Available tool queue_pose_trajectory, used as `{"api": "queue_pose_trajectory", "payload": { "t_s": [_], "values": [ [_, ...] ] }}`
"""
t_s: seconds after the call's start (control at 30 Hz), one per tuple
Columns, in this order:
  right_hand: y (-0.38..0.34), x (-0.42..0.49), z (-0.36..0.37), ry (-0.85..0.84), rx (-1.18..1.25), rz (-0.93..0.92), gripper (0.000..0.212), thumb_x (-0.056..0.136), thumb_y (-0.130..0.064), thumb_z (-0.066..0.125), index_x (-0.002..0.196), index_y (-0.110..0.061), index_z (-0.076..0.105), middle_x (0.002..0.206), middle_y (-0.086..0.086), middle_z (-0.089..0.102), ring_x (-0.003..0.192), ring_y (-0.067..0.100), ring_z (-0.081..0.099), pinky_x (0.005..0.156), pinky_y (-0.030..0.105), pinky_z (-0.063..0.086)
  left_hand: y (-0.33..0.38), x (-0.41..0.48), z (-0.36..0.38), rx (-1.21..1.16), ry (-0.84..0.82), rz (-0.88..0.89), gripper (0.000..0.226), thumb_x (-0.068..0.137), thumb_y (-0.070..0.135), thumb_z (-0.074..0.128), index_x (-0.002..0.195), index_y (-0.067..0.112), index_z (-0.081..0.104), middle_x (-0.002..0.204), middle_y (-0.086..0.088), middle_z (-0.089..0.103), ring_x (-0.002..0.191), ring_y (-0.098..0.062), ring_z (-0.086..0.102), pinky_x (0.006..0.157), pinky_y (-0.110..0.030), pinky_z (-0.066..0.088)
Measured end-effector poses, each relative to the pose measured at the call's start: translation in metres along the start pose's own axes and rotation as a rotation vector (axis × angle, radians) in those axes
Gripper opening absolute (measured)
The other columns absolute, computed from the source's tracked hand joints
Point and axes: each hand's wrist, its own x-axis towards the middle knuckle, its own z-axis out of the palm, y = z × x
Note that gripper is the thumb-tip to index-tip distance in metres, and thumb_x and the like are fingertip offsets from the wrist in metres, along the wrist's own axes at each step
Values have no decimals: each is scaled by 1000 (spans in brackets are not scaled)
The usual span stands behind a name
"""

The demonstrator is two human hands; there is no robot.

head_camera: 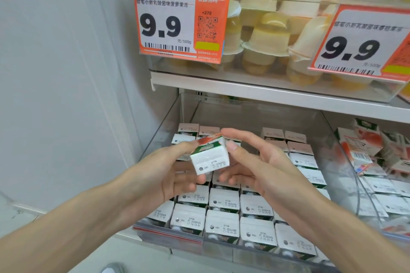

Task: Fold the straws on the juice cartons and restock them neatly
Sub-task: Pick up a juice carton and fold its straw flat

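A small white, green and red juice carton [209, 157] is held tilted above the lower bin, its white printed top facing me. My left hand [170, 175] grips its left side and underside. My right hand [255, 161] pinches its right side, thumb at the near corner and fingers reaching over the far red edge. The straw is not visible. Below, several rows of the same cartons [224, 217] stand upright in a clear plastic bin [168, 231].
A second clear bin at the right holds loosely piled red cartons [372, 150]. The white shelf [266, 91] above carries jelly cups [266, 37] and orange 9.9 price tags [179, 24]. A white wall stands at the left.
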Motion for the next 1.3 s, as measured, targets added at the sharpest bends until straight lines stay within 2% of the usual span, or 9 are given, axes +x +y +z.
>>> {"api": "queue_pose_trajectory", "payload": {
  "t_s": [0.17, 0.3, 0.43, 0.5, 0.63, 0.73, 0.97, 1.13, 1.3],
  "values": [
    [3, 3, -1, -8, 9, 78, 37, 89, -48, 74, 126, -44, 68, 101, 17, 81, 84, 30, 80, 71, 26, 61, 0, -6, 5, 191, 88, 259, 52, 84, 48, 75, 135, 37, 68, 108, -18, 79, 63, -18, 67, 57, -24, 56],
    [5, 4, -4, -93, 79, 165, 56, 88, -38, 72, 142, -33, 57, 109, 20, 81, 92, 34, 81, 74, 27, 62, 1, -6, 6, 184, 55, 327, 41, 94, 36, 68, 136, 39, 70, 101, -19, 74, 61, -19, 64, 61, -26, 59],
    [5, 2, -5, -181, 63, 187, 47, 96, -32, 63, 143, -26, 56, 114, 17, 80, 105, 32, 79, 84, 26, 63, 1, -4, 4, 295, 55, 407, 49, 93, 29, 70, 140, 43, 65, 106, -19, 73, 74, -24, 70, 69, -28, 61],
    [6, 2, -6, -164, 0, 146, 40, 101, -29, 63, 141, -23, 61, 117, 11, 81, 109, 28, 78, 90, 27, 62, 0, -1, 2, 358, 96, 426, 47, 96, 29, 68, 141, 43, 63, 107, -8, 77, 90, -23, 78, 75, -28, 63],
    [7, 3, -8, 2, -306, -52, 34, 97, -23, 76, 126, -37, 70, 118, -17, 79, 110, 4, 75, 92, 21, 60, 0, -2, -2, 459, 72, 412, 33, 100, 38, 65, 132, 36, 72, 122, 12, 78, 114, -9, 75, 106, -37, 55],
    [8, 5, -10, 73, -341, -172, 39, 89, -6, 82, 118, -31, 72, 118, -16, 78, 114, 3, 73, 99, 21, 58, 1, -4, -5, 471, 35, 431, 31, 95, 39, 70, 125, 35, 78, 130, 17, 75, 123, -6, 70, 112, -42, 50],
    [10, 6, -13, 168, -435, -360, 41, 86, 7, 82, 107, -27, 75, 113, -16, 79, 115, 5, 73, 99, 23, 57, -1, -4, -6, 432, 3, 433, 34, 94, 31, 72, 127, 35, 77, 133, 12, 74, 120, -13, 73, 97, -37, 63],
    [7, 6, -12, 200, -485, -368, 37, 86, -7, 86, 110, -34, 75, 112, -20, 78, 113, 4, 72, 98, 27, 59, -1, -2, -6, 381, -29, 329, 37, 98, 45, 65, 134, 40, 71, 133, 7, 74, 116, -18, 75, 95, -33, 63],
    [7, 6, -9, 184, -504, -363, 30, 91, -26, 82, 113, -45, 74, 105, -24, 76, 104, 0, 69, 88, 12, 53, 4, 3, -1, 211, -13, 129, 49, 94, 59, 55, 126, 28, 76, 115, -3, 81, 104, -29, 80, 83, -41, 67]
  ]
}}
